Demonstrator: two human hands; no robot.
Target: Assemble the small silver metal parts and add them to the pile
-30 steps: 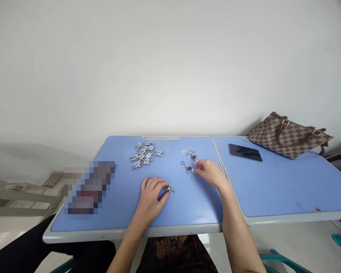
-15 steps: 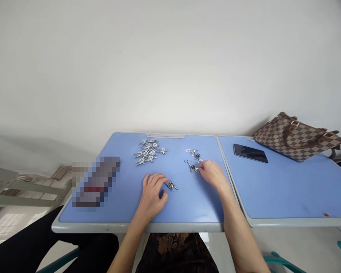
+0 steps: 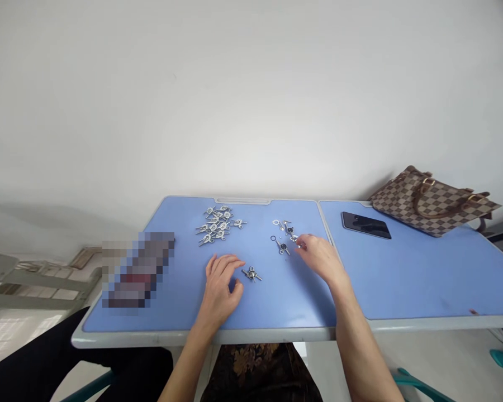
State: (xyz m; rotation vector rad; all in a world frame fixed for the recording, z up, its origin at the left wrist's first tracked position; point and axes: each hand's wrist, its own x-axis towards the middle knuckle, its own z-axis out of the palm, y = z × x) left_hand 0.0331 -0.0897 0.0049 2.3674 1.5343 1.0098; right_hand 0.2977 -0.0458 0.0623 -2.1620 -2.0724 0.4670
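Note:
My left hand (image 3: pixel 222 285) rests on the blue desk, fingers apart and holding nothing, its fingertips beside a small metal piece with several arms (image 3: pixel 252 273). Over the right part of the desk is my right hand (image 3: pixel 318 257), its fingers curled near the small metal parts; whether they hold anything is too small to tell. Just left of those fingers lies another metal piece with a dark centre (image 3: pixel 283 247). A similar one (image 3: pixel 290 230) lies behind it, beside a dark ring (image 3: pixel 273 238) and a pale ring (image 3: pixel 275 222). Several silvery metal pieces (image 3: pixel 221 226) form a pile at the back.
A black phone (image 3: pixel 366 225) and a checkered handbag (image 3: pixel 433 202) are on the adjoining desk at the right. A pixelated item (image 3: pixel 142 271) lies at the left of the near desk (image 3: pixel 171 312). A person's dark-clothed leg (image 3: pixel 37 357) shows at lower left.
My right hand has drawn slightly away from the nearer dark-centred piece, and its fingers have parted a little. My left hand stays beside its metal piece. The whole view has shifted slightly.

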